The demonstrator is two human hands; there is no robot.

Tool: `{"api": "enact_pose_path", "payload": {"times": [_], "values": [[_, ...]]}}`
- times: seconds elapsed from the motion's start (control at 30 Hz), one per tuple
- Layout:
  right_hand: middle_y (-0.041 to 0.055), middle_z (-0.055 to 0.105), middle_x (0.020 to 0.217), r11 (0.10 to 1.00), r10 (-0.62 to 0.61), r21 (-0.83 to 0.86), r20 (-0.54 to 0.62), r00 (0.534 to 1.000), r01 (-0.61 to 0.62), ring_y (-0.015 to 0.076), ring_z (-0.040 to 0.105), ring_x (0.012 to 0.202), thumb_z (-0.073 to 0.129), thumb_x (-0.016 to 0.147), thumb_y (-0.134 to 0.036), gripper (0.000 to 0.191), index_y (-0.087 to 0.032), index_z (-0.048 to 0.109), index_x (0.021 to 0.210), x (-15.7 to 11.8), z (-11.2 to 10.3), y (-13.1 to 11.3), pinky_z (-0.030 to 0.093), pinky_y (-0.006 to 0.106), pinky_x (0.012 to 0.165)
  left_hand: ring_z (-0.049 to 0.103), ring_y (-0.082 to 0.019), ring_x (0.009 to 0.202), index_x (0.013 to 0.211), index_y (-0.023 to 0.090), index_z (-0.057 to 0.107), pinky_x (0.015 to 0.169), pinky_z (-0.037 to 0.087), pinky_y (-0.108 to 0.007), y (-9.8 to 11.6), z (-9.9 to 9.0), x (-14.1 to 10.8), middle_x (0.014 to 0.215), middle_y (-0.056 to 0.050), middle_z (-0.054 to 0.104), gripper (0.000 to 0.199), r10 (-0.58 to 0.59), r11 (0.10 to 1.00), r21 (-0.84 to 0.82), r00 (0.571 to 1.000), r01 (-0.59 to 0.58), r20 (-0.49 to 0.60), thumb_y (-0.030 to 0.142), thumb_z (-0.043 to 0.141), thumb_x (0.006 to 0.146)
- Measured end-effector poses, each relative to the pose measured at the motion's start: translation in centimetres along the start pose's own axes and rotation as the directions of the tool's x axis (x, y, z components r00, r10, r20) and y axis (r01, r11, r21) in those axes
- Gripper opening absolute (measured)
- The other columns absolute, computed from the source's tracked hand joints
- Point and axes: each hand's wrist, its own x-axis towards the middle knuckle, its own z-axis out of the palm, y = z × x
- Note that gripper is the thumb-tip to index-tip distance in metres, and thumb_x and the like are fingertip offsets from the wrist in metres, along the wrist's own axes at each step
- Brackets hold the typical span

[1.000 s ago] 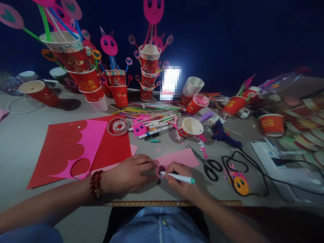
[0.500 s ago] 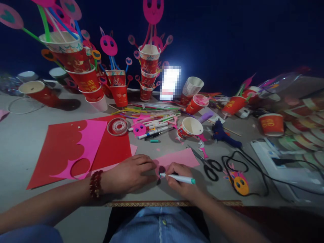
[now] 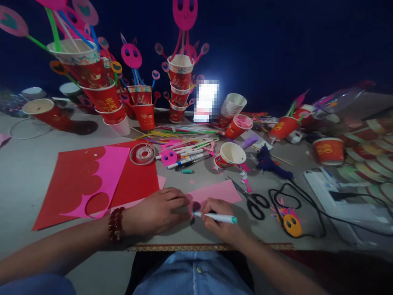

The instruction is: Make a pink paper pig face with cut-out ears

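Observation:
In my right hand is a white marker with a teal end, held like a pen. Its tip touches a dark teal mark on a small pink paper piece, partly hidden between my hands. My left hand, with a beaded bracelet at the wrist, lies palm down, its fingers stretched out to the edge of that piece. A light pink paper strip lies just beyond my right hand. Black-handled scissors rest to the right of the strip.
Red sheets and a cut magenta sheet lie left. Tape, several pens and a paper cup sit ahead. Stacked cup figures stand behind. A glue gun and its looping cord are at right.
The marker tip has shifted very slightly on the pink piece, where the mark looks a little more teal. My left hand stays in place.

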Motion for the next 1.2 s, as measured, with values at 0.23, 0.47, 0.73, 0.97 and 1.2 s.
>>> {"api": "enact_pose_path", "payload": {"times": [0.23,0.47,0.73,0.97,1.2], "values": [[-0.0025,0.062,0.059,1.0,-0.007,0.016,0.003,1.0,0.007,0.0159,0.058,0.057,0.05,0.069,-0.014,0.01,-0.023,0.051,0.065,0.1,-0.1,-0.1,0.042,0.027,0.06,0.053,-0.028,0.12,0.122,0.024,0.064,0.106,0.043,-0.043,0.0,0.0,0.0,0.131,-0.01,0.06,0.028,0.012,1.0,0.013,1.0,-0.012,-0.017,0.025,0.053,0.096],[-0.0032,0.06,0.057,1.0,-0.015,0.016,-0.003,1.0,0.015,0.0152,0.056,0.055,0.05,0.069,-0.015,0.01,-0.024,0.05,0.063,0.1,-0.1,-0.1,0.041,0.026,0.058,0.053,-0.027,0.12,0.122,0.025,0.064,0.107,0.042,-0.042,-0.1,0.3,-0.1,0.13,-0.01,0.061,0.03,0.01,1.0,0.005,0.999,-0.01,-0.053,0.023,0.056,0.094],[-0.0028,0.054,0.061,0.988,0.018,0.155,-0.258,0.966,0.023,0.0145,0.05,0.052,0.052,0.082,-0.021,0.011,-0.024,0.053,0.072,-1.0,0.1,1.4,0.04,0.027,0.051,0.052,-0.027,0.12,0.126,0.026,0.063,0.106,0.043,-0.042,-0.2,0.2,-0.1,0.132,-0.009,0.06,0.032,0.007,1.0,-0.023,0.999,-0.008,-0.051,0.024,0.053,0.096],[-0.0031,0.055,0.062,0.963,0.153,0.269,-0.448,0.881,-0.031,0.014,0.052,0.05,0.058,0.088,-0.031,0.011,-0.023,0.054,0.082,-1.3,-0.2,1.7,0.041,0.025,0.045,0.053,-0.026,0.119,0.125,0.028,0.063,0.104,0.045,-0.042,-0.7,-0.2,0.0,0.125,-0.01,0.062,0.032,0.047,0.998,-0.042,0.996,-0.05,-0.078,0.026,0.055,0.094],[-0.0019,0.059,0.063,0.961,0.147,0.277,-0.491,0.859,-0.006,0.016,0.057,0.054,0.059,0.091,-0.039,0.017,-0.023,0.055,0.085,-2.0,-1.7,1.1,0.045,0.025,0.048,0.052,-0.026,0.119,0.124,0.028,0.062,0.102,0.045,-0.042,-0.8,-0.2,0.2,0.126,-0.01,0.061,0.031,0.043,0.999,-0.01,0.994,-0.044,-0.1,0.022,0.054,0.095]]}}
